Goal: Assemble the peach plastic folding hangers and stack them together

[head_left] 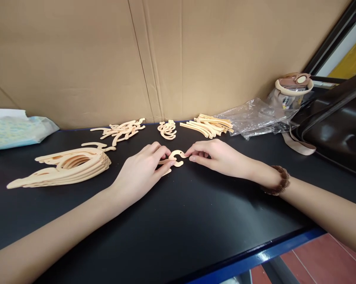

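Over the middle of the black table, a small beige plastic hanger hook [174,154] lies between my two hands. My left hand [142,167] pinches the hook's left part with thumb and fingers. Beneath those fingers, part of another beige piece [167,172] sticks out, mostly hidden. At the hook's right end, by its small hole, my right hand [216,156] has its bent index finger and thumb close together, with the index fingertip touching the hook.
A stack of beige hangers [68,169] lies left. Behind are piles of curved arms [124,130], hooks [167,129] and long bars [210,125]. Clear plastic bags [254,118], a transparent bottle [293,92] and a dark bag [337,122] stand right; a tissue pack [21,132], far left.
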Motion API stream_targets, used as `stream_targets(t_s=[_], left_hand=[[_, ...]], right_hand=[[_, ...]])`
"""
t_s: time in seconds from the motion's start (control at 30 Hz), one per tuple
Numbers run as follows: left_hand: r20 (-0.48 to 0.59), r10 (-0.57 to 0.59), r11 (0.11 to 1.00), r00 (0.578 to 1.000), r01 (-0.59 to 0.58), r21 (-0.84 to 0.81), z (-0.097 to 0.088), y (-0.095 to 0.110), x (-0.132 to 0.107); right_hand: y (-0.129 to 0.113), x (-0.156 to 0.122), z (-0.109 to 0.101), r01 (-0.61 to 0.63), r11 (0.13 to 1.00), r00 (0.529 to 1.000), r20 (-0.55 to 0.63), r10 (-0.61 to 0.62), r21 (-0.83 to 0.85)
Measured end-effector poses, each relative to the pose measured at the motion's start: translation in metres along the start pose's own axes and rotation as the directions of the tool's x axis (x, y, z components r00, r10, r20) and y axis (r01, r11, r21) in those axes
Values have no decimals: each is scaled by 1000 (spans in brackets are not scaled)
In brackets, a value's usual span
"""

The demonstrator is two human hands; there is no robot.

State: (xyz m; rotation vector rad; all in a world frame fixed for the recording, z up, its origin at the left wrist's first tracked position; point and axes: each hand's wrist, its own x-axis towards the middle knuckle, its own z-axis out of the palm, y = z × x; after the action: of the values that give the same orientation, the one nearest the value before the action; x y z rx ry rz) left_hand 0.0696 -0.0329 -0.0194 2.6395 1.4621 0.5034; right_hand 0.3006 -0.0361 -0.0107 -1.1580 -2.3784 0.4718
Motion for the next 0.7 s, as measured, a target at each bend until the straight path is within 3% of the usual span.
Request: stream_targets(t_s=[0.17, 0.7], left_hand=[[-17, -17, 1000, 1000, 16, -24, 1, -6, -2], [-33, 117, 992, 993, -119, -49, 1, -4, -5]], right_hand=[[2, 1, -1, -5, 1000, 1000, 16, 5, -6], [5, 1, 0, 49, 997, 997, 70, -45, -61]])
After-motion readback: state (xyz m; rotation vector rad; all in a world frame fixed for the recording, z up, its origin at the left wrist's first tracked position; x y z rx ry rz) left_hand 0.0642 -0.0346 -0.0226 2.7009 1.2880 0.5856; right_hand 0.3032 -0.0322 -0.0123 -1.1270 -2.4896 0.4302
